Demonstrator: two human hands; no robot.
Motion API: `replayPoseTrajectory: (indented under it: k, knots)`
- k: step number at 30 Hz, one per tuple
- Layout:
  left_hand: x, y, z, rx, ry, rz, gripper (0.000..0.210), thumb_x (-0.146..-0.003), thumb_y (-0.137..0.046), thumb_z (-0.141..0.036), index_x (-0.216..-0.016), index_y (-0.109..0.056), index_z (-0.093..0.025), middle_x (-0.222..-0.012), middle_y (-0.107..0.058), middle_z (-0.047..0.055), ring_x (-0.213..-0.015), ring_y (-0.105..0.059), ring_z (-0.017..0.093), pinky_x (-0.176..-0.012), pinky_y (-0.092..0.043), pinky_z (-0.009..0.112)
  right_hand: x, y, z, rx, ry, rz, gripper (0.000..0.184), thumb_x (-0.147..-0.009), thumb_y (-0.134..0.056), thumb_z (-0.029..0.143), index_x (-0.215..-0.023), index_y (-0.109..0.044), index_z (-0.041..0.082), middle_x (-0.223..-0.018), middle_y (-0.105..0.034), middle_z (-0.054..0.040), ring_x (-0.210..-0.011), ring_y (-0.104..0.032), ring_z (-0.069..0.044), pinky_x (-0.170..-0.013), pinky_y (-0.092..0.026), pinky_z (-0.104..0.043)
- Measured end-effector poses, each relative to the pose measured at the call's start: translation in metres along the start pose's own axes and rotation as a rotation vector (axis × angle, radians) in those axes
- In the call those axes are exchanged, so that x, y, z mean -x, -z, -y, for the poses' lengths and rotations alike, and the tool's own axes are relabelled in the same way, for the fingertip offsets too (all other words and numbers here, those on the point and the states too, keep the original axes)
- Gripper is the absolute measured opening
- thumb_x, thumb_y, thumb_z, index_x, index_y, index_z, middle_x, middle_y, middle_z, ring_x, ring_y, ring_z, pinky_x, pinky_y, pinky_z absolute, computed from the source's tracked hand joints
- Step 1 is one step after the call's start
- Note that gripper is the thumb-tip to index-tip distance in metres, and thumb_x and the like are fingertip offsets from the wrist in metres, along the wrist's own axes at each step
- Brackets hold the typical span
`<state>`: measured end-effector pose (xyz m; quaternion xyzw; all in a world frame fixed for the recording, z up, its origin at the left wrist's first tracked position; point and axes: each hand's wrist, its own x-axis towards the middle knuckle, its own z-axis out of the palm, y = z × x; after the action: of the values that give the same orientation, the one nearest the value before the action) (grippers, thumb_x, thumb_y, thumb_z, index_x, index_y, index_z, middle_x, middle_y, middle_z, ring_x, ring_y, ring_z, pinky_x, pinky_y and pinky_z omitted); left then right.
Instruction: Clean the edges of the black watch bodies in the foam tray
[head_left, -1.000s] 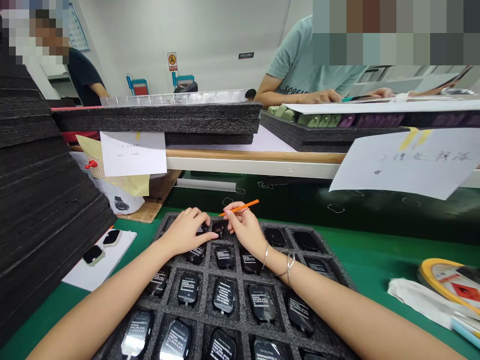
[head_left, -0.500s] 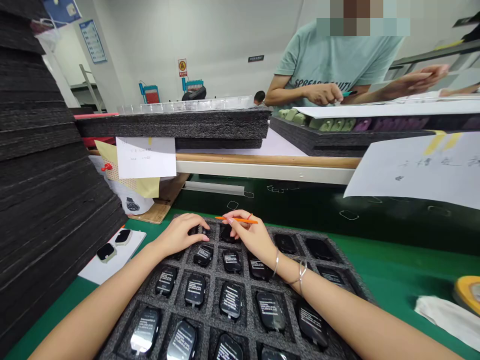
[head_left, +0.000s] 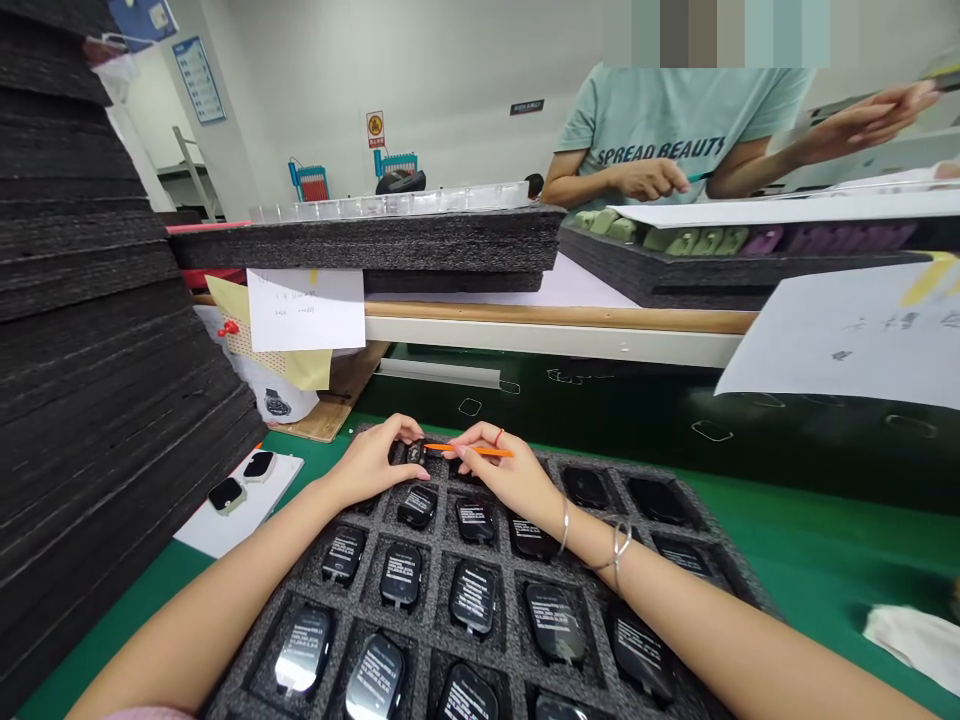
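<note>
My left hand (head_left: 379, 460) curls at the far left of a black foam tray (head_left: 444, 535), thumb and fingers around a small dark smartwatch body (head_left: 415, 454) held tilted on its edge. Between the fingers of my right hand (head_left: 499, 468) is a slim orange stick (head_left: 480, 452), its pointed tip at the watch body's side. Whether the tip touches it I cannot tell. Several black watch bodies fill the tray's pockets; one with white text on its lit screen (head_left: 474, 595) lies in the middle. My right fingers partly cover the pocket beneath them.
Left stand tall stacked foam sheets (head_left: 97, 330). Two pale-framed watches (head_left: 227, 494) lie on white paper (head_left: 217, 535). A shelf edge (head_left: 555, 335) bearing foam trays crosses ahead. Behind it, a co-worker in a light-green shirt (head_left: 660, 130) handles something thin. White cloth (head_left: 915, 640) lies right.
The orange stick has moved left, its tip now at the watch body in my left hand. That watch body is more tilted. The view has shifted slightly; the co-worker's raised hand moved outward.
</note>
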<state>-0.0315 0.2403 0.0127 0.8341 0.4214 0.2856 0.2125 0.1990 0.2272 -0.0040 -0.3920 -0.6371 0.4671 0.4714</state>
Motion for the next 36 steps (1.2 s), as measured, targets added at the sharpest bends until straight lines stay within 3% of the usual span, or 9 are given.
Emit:
replayPoseTrajectory:
  k: [26, 31, 36]
  knots:
    - [-0.002, -0.001, 0.0, -0.082, -0.03, -0.003, 0.048, -0.077, -0.084, -0.039, -0.112, -0.055, -0.023, -0.111, -0.065, 0.004, -0.103, -0.062, 0.024, -0.093, -0.049, 0.037, -0.002, 0.003, 0.0, -0.037, -0.04, 0.006, 0.043, -0.076, -0.072, 0.06, -0.08, -0.062, 0.019, -0.084, -0.076, -0.0091, -0.064, -0.065, -0.017, -0.063, -0.053, -0.032]
    - [0.0, 0.009, 0.004, -0.316, 0.034, -0.072, 0.04, -0.088, -0.065, -0.059, -0.087, -0.061, -0.02, -0.096, -0.056, 0.007, -0.1, -0.051, 0.032, -0.095, -0.04, 0.052, -0.001, 0.003, -0.001, -0.039, -0.032, -0.03, 0.039, -0.077, -0.071, 0.057, -0.081, -0.062, 0.019, -0.08, -0.074, -0.0083, -0.063, -0.064, -0.017, -0.063, -0.054, -0.032]
    - [0.012, 0.029, 0.016, -0.337, -0.029, 0.037, 0.029, -0.093, -0.06, -0.051, -0.096, -0.069, -0.024, -0.1, -0.057, 0.006, -0.101, -0.052, 0.029, -0.096, -0.04, 0.045, -0.001, 0.003, 0.0, -0.034, -0.038, -0.047, 0.035, -0.077, -0.069, 0.052, -0.084, -0.063, 0.018, -0.082, -0.074, -0.0084, -0.063, -0.064, -0.016, -0.063, -0.055, -0.031]
